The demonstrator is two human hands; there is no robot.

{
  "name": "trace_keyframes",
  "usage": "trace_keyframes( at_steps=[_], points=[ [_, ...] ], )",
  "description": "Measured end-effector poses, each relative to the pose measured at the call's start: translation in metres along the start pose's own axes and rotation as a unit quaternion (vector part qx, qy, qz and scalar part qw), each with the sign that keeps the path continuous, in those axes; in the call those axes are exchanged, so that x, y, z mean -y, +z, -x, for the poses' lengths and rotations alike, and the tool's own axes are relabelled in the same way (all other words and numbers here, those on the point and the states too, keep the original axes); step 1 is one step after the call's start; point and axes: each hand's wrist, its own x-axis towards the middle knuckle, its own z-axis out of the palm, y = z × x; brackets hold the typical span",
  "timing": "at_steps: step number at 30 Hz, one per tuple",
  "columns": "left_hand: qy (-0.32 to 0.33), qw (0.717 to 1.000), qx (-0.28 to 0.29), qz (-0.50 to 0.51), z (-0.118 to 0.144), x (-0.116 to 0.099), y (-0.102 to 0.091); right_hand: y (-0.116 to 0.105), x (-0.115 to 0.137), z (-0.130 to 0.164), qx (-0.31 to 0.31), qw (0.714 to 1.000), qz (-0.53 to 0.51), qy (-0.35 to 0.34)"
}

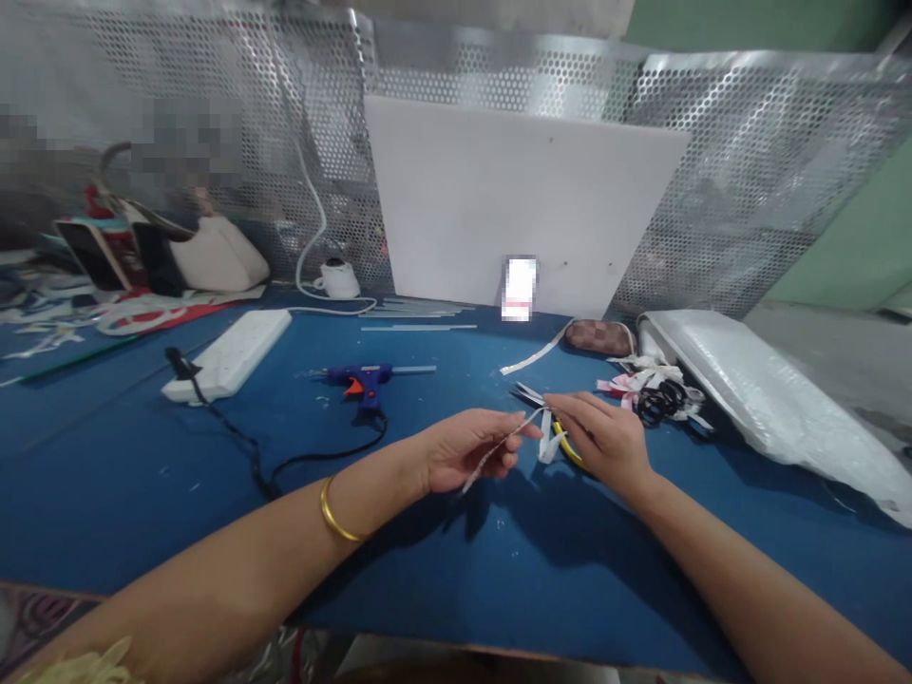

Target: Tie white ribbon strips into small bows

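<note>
Just above the blue table [142, 494], the left hand [463, 448] pinches one thin white ribbon strip [499, 451] at its upper end; the right hand [605, 437] is closed around one pair of yellow-handled scissors [566, 442]. The strip looks light, limp and floppy, best held near its ends. One glue gun [363, 380] lies well apart

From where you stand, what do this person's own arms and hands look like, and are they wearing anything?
Both arms are bare up to where the picture cuts them off; no sleeves and no gloves show. The left hand has a plain, thin gold bangle around its wrist. The right hand and its wrist carry nothing visible: no watch or bracelet. Whether any finger bears a ring is too small to tell.
</note>
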Motion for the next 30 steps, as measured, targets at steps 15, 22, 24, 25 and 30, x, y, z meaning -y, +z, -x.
trace_keyframes(
  at_steps=[15,22,24,25,30],
  points=[
    [0.141,0.988,0.038,-0.047,0.008,0.007,0.01,0.01,0.002,0.005,0.029,0.99,-0.094,0.103],
    [0.272,0.96,-0.034,-0.06,0.008,-0.001,0.01,0.013,0.022,0.002,0.082,0.948,-0.227,0.207],
    [0.292,0.953,-0.048,-0.064,0.008,-0.004,0.009,0.014,0.029,0.002,0.046,0.922,-0.285,0.257],
    [0.301,0.95,-0.053,-0.064,0.008,-0.005,0.008,0.014,0.031,0.002,0.032,0.91,-0.308,0.277],
    [0.326,0.941,-0.072,-0.06,0.008,-0.009,0.006,0.016,0.031,0.007,0.035,0.908,-0.29,0.299]
  ],
)
